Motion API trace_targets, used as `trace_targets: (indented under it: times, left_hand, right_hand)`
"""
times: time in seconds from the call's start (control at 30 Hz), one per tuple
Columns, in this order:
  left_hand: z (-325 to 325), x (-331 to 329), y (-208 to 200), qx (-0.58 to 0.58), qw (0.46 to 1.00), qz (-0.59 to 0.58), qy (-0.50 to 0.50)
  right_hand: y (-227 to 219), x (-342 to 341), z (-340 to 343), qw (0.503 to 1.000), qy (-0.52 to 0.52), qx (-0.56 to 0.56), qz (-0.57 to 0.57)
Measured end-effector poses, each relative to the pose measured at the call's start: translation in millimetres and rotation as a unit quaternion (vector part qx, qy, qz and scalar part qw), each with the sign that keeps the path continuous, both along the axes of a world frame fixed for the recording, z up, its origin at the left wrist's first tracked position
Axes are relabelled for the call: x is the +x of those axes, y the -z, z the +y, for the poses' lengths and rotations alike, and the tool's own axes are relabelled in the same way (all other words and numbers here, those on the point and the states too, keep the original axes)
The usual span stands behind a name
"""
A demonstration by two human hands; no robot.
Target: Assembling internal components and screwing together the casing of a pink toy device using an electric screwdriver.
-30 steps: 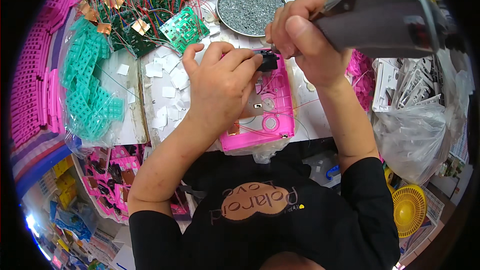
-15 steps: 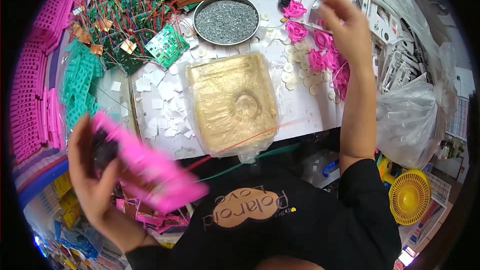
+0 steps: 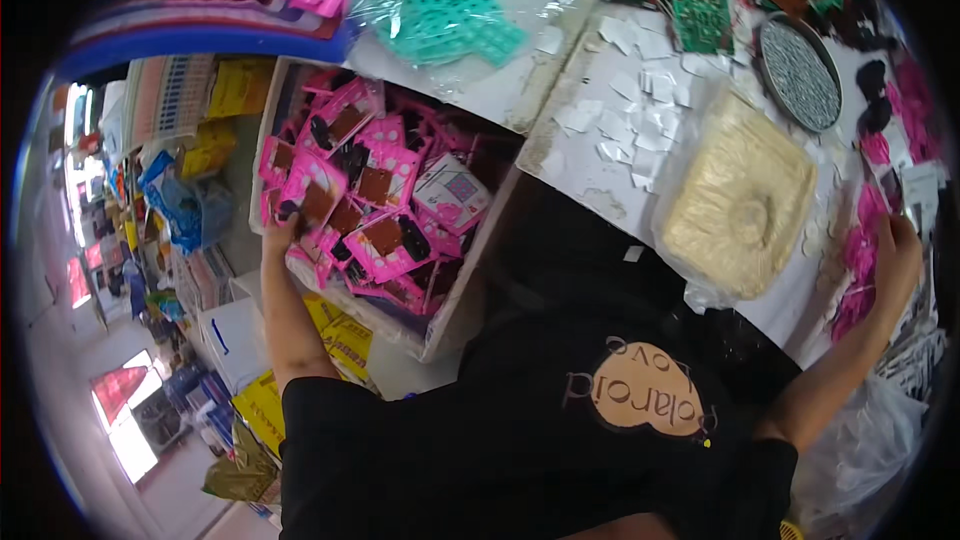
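At the left edge of a deep bin (image 3: 430, 348), my left hand (image 3: 283, 232) is closed on the corner of a pink plastic housing (image 3: 314, 188) that has a brown board inside. The housing rests against several similar pink housings (image 3: 388, 240) heaped in the bin. Far to the right, my right hand (image 3: 901, 250) reaches down beside the pink plastic parts (image 3: 858, 275) on the table. Its fingers are too small and partly hidden to show whether they grip anything. Between my arms, a gold-coloured pad wrapped in clear plastic (image 3: 735, 195) lies at the table's near edge.
Small white squares (image 3: 640, 105) are scattered on the table. A round metal dish of screws (image 3: 800, 75) and green circuit boards (image 3: 702, 18) lie at the back. Turquoise plastic parts (image 3: 455, 0) sit in a clear bag. Clear plastic sheeting (image 3: 860, 440) hangs at the right.
The view has turned left, bringing the bin into sight. My left hand has carried the pink housing from the table's front into the bin. My right hand stays near the pink parts.
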State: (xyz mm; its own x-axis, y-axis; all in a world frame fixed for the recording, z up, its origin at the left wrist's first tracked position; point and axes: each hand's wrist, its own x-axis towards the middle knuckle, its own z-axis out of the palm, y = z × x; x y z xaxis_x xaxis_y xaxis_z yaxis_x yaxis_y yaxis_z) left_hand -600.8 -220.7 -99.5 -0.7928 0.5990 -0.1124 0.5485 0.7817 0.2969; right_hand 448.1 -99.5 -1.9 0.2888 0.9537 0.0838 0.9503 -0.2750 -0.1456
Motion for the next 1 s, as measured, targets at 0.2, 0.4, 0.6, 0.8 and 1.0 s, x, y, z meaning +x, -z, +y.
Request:
trace_targets:
  times: [0.2, 0.4, 0.6, 0.8, 1.0]
  left_hand:
    - [111.0, 253.8, -80.2, -0.222, 0.911, 0.029, 0.347]
    - [120.6, 533.0, -126.4, 0.235, 0.558, -0.221, 0.765]
    - [157.7, 599.7, -108.6, 0.202, 0.486, -0.198, 0.827]
    - [155.7, 596.2, -92.3, 0.197, 0.499, -0.24, 0.809]
    - [149.4, 605.0, -101.3, 0.136, 0.461, -0.114, 0.87]
  right_hand:
    - [-45.6, -101.8, -16.9, 0.965, -0.052, -0.017, 0.255]
    - [-56.7, -183.3, 11.4, 0.961, -0.23, -0.04, 0.146]
    - [-56.1, -190.5, 10.0, 0.949, -0.291, -0.032, 0.113]
    - [-32.4, -216.8, 2.9, 0.947, -0.309, -0.029, 0.084]
    - [-26.5, -221.4, -9.1, 0.966, -0.244, -0.056, 0.072]
